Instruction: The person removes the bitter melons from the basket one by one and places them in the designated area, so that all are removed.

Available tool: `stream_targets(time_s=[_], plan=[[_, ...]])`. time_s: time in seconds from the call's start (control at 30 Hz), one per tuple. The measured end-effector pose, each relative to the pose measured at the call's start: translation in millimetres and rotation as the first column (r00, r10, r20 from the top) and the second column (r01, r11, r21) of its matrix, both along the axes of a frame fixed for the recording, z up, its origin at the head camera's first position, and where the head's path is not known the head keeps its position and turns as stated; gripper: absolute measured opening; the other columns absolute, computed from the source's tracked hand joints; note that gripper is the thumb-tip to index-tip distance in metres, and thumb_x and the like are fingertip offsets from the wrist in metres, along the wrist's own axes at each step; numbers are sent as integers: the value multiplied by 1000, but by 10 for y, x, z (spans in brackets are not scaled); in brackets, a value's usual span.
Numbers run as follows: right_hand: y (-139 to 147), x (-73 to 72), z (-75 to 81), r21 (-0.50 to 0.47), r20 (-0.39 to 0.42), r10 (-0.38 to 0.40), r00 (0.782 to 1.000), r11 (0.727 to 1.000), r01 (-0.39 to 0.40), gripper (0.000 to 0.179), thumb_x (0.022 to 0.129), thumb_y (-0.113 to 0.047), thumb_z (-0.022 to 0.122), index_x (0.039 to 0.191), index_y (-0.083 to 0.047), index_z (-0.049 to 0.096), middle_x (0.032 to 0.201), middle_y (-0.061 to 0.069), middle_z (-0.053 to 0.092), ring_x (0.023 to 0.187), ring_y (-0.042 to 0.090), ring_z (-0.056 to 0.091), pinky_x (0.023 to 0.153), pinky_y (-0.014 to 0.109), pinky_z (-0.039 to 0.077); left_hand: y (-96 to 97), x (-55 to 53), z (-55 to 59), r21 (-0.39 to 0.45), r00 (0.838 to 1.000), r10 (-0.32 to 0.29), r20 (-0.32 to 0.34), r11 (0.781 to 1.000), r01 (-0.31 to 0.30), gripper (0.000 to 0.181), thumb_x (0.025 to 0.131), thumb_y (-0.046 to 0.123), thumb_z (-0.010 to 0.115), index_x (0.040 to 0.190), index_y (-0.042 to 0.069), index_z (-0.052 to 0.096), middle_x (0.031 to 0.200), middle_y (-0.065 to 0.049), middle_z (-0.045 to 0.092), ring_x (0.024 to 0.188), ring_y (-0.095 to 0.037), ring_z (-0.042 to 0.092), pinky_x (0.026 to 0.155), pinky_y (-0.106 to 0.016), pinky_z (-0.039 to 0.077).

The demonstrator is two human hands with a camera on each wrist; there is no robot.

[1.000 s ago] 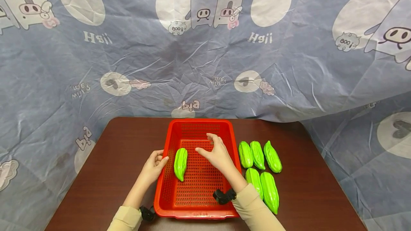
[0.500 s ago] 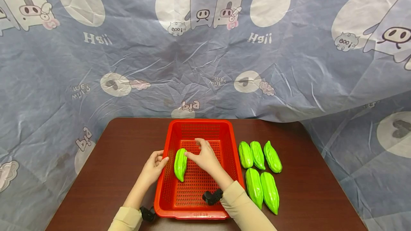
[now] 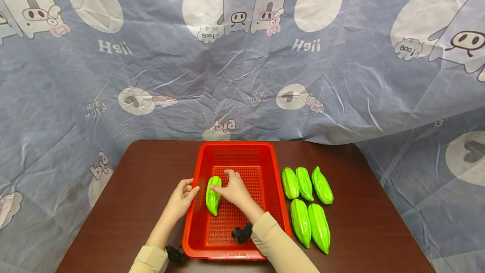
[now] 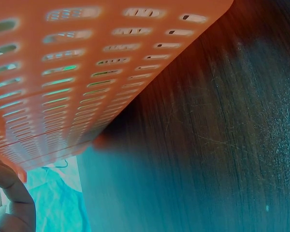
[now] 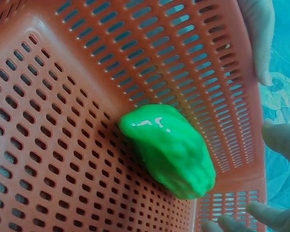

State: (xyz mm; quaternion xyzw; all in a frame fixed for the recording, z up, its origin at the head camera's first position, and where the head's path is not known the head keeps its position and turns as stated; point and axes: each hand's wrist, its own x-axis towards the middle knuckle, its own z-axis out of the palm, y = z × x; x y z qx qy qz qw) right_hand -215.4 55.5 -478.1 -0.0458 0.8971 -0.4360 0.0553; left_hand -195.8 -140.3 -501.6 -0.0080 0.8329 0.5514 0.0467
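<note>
A red perforated basket (image 3: 223, 252) stands on the table, with one green bitter melon (image 3: 213, 203) lying on its floor near the left wall. My left hand (image 3: 181, 197) grips the basket's left rim, thumb on the inside. In the left wrist view its curled fingers (image 4: 17, 193) show beside the basket's outer wall (image 4: 111, 14). Over the bitter melon hovers my right hand (image 3: 235, 189), thumb and fingers spread. The right wrist view shows the melon (image 5: 169, 150) lying tilted by the wall, apart from my right thumb (image 5: 282, 140) and fingers.
Several more bitter melons lie on the brown table (image 3: 363, 222) right of the basket, three in a back row (image 3: 304, 183) and two in front (image 3: 319, 227). A blue-grey patterned cloth (image 3: 242, 66) hangs behind the table.
My right hand has moved left and toward me inside the basket, from its middle to over the bitter melon. The left hand stays on the rim.
</note>
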Motion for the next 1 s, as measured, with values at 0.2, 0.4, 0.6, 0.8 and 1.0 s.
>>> stream_targets(time_s=[0.2, 0.4, 0.6, 0.8, 1.0], plan=[[-63, -20, -63, 23, 40, -13, 999, 1000, 12, 74, 83, -38, 77, 138, 2, 47, 133, 24, 50, 117, 40, 56, 94, 53, 48, 5, -4, 10, 6, 1000, 0, -5, 1000, 0, 46, 100, 17, 59, 137, -5, 44, 107, -18, 62, 81, -15, 60, 67, -24, 50], [-117, -21, -132, 49, 70, -12, 997, 999, 9, 76, 82, -40, 78, 136, 3, 47, 129, 24, 50, 111, 38, 57, 90, 52, 50, 3, -2, 0, 16, 1000, 0, 0, 1000, 0, 45, 100, 17, 59, 136, -5, 44, 105, -17, 62, 80, -16, 61, 66, -24, 50], [-158, -24, -181, 65, 65, -4, 998, 998, 0, 76, 79, -40, 80, 132, 4, 49, 115, 20, 54, 99, 33, 59, 86, 48, 51, 2, -7, -14, 22, 1000, 1, -5, 1000, -1, 45, 100, 16, 59, 136, -6, 44, 103, -17, 62, 81, -16, 61, 67, -23, 50], [-210, -2, -203, 82, 85, 12, 996, 996, -19, 81, 76, -42, 82, 133, 5, 48, 109, 17, 53, 90, 27, 57, 80, 44, 51, 6, -17, -27, 33, 1000, 7, -6, 999, -7, 44, 99, 13, 59, 136, -6, 44, 103, -18, 63, 79, -15, 61, 66, -23, 50], [-236, 1, -192, 95, 95, 13, 995, 995, -22, 83, 76, -40, 82, 136, 5, 46, 108, 17, 53, 87, 26, 56, 77, 43, 50, 7, -23, -30, 40, 1000, 8, -6, 999, -8, 44, 99, 12, 60, 135, -6, 44, 102, -18, 62, 78, -15, 60, 65, -22, 49]])
